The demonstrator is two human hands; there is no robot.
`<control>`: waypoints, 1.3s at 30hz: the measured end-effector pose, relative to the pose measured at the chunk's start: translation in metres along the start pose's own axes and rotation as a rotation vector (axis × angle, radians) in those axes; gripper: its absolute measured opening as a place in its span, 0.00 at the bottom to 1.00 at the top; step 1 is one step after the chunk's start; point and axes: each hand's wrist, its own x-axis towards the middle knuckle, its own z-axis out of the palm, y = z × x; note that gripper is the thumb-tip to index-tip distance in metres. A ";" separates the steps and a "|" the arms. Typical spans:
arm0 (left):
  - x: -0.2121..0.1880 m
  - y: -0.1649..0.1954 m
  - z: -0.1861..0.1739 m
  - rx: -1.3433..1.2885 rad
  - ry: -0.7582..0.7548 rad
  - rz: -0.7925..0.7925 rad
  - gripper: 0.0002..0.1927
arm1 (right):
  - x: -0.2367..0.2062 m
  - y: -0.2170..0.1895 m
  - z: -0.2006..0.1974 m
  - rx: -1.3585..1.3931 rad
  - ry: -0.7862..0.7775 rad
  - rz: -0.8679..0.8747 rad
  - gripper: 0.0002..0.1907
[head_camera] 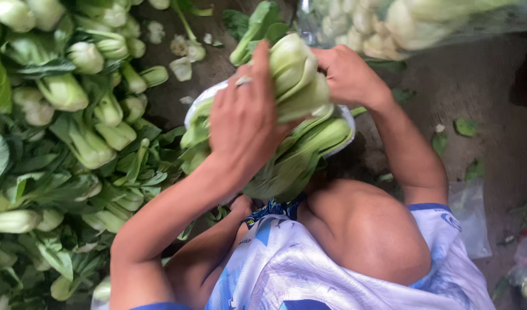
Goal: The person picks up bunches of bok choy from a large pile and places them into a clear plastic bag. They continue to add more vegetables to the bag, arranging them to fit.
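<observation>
My left hand lies flat over a bunch of pale green bok choy, with a ring on one finger. My right hand grips the same bunch from the far side. The bok choy rests stacked on a white scale pan or bowl, leaves hanging toward my knee. More heads lie under the hands, on the pan.
A big heap of loose bok choy covers the ground at the left. A clear plastic bag full of bok choy lies at the top right. Bare dirt floor with leaf scraps is at the right, with an empty plastic bag.
</observation>
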 end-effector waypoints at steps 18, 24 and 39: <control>0.003 -0.032 0.083 0.212 -0.040 0.088 0.55 | 0.029 0.023 0.018 0.803 0.297 0.158 0.08; 0.026 -0.043 0.092 -0.050 -0.392 0.008 0.52 | 0.023 -0.004 0.016 -0.021 0.519 -0.159 0.13; -0.029 0.042 0.015 0.152 -0.097 0.275 0.42 | -0.096 -0.015 0.000 0.436 0.087 0.379 0.19</control>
